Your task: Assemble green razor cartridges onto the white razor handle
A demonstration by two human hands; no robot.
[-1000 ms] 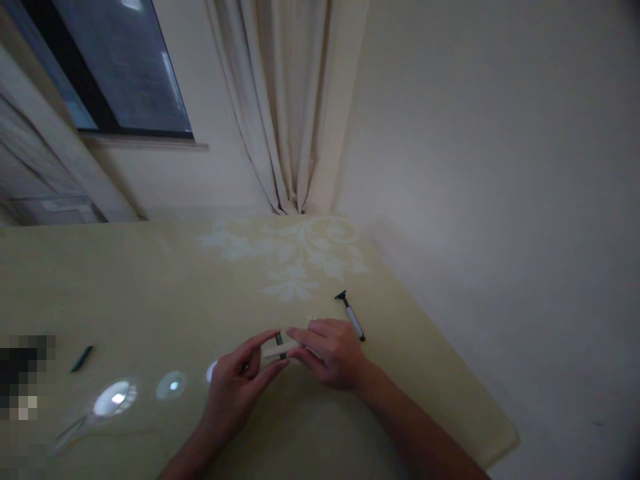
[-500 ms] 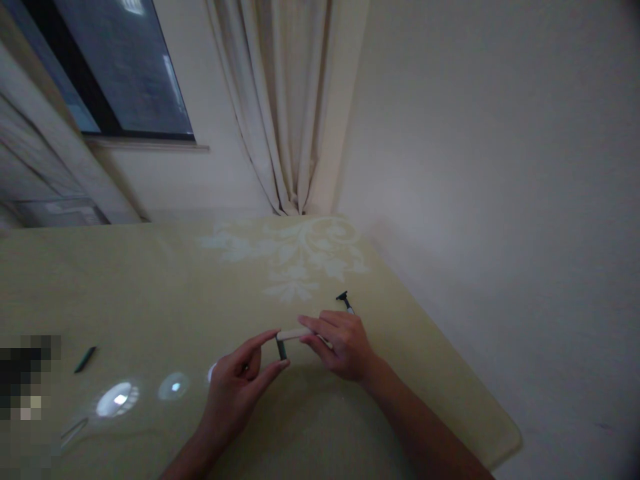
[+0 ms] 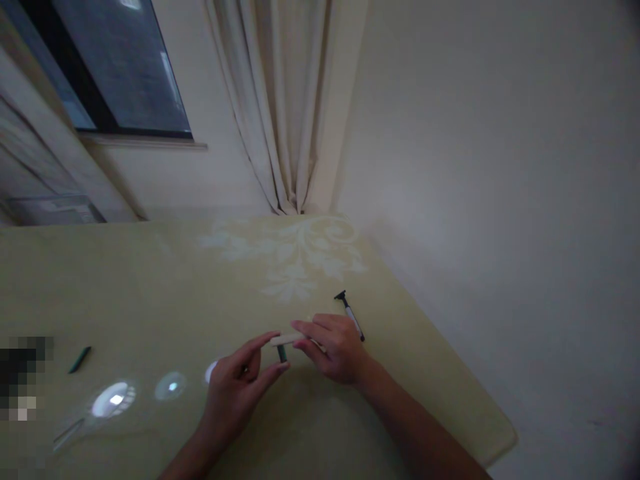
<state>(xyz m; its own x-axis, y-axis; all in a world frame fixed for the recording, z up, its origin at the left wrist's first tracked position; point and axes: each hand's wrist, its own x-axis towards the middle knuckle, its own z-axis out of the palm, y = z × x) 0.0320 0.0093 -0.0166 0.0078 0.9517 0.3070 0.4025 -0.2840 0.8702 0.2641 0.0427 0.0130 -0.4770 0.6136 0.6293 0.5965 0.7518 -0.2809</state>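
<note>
My left hand (image 3: 237, 380) pinches a small dark green razor cartridge (image 3: 283, 354) by its ends, between thumb and fingertips. In my right hand (image 3: 335, 350) is a pale flat stick (image 3: 286, 339), gripped between thumb and fingers. The stick's free end lies across the upper end of the cartridge, close to my left fingertips. Just beyond my right hand, a razor handle (image 3: 352, 315) with a black T-shaped top and a white grip rests on the table, partly behind the hand.
Another dark green strip (image 3: 80, 359) lies on the glossy table (image 3: 165, 293) at left. Nearer is a thin, bent wire-like item (image 3: 69, 435). A blurred-out dark patch (image 3: 23, 373) covers the left edge. Curtains (image 3: 280, 100) and a wall stand behind the table.
My right hand has shifted slightly left, sliding the stick further across the cartridge's top toward my left fingertips. More of the razor handle now shows. The view has moved a little.
</note>
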